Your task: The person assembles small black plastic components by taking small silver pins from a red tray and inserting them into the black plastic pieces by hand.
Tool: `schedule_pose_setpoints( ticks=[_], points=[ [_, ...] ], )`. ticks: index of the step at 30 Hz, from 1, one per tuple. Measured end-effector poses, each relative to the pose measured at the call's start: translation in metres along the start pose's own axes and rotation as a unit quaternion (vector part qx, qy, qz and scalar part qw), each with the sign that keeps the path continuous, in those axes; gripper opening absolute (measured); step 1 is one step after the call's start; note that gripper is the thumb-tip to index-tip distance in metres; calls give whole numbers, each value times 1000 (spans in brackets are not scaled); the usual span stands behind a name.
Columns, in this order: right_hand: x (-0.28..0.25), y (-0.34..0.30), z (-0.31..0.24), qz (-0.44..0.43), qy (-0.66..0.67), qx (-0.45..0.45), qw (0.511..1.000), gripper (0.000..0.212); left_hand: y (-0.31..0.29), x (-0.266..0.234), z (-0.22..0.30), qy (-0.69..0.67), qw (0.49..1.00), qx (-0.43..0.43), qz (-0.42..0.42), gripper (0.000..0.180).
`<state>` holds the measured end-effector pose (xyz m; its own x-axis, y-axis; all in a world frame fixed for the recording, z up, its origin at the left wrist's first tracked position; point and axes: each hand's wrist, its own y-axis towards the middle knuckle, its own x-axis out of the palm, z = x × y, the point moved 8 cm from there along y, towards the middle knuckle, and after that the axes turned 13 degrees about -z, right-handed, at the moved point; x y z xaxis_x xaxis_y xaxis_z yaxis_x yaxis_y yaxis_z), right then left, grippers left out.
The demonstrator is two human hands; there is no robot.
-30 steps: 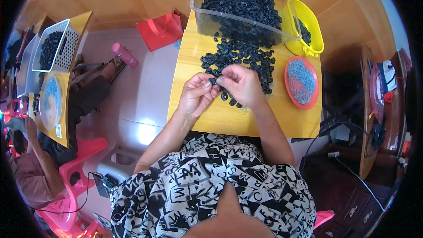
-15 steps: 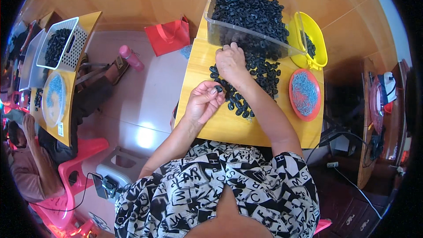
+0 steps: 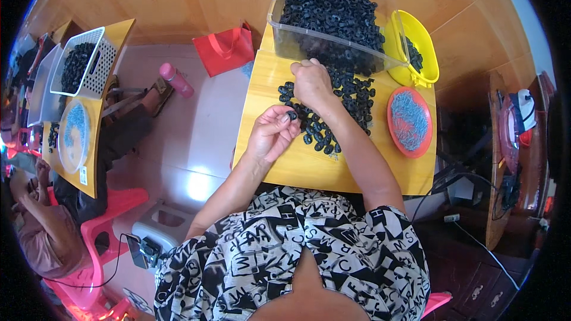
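Observation:
My left hand [image 3: 270,134] pinches a small black plastic part [image 3: 291,115] between thumb and fingers, palm turned partly up. Beyond it and slightly right, my right hand [image 3: 313,86] is closed with its knuckles up; its fingertips are hidden, so anything inside cannot be made out. Loose black parts [image 3: 358,104] lie scattered around and under the right forearm on the yellow wooden table [image 3: 380,172]. Behind them stands a clear plastic bin [image 3: 286,44] heaped with the same black parts. A red oval dish [image 3: 410,153] to the right holds thin blue-grey pieces [image 3: 407,120].
A yellow basket [image 3: 429,32] with black parts sits against the bin's right side. A red bag [image 3: 223,52] and a pink bottle [image 3: 177,80] are on the floor. At left, another person sits by a second table with a white basket [image 3: 108,62]. Cables hang at right.
The view has shifted slightly. My left hand still pinches the black part, and my right hand has curled more tightly near the bin. The person at left has moved their arms.

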<state>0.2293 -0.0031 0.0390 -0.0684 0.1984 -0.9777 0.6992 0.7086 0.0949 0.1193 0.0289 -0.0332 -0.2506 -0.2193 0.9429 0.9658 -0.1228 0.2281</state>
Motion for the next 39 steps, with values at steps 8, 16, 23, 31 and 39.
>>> schedule_pose_setpoints(
  ticks=[8,16,23,31,39],
  points=[
    [-11,-59,24,-50,480,77,873,16,1,1,-4,11,1000,-9,10,22],
    [-12,-105,5,-21,675,72,734,11,1,3,-8,31,999,-43,-3,22],
    [10,-108,31,13,506,182,843,11,5,-1,-10,27,998,-49,12,18],
    [-23,-146,56,125,312,173,926,13,4,5,5,-61,997,5,-41,21],
    [-52,-177,93,153,184,215,947,13,3,6,5,-26,999,5,-22,23]
  ],
)
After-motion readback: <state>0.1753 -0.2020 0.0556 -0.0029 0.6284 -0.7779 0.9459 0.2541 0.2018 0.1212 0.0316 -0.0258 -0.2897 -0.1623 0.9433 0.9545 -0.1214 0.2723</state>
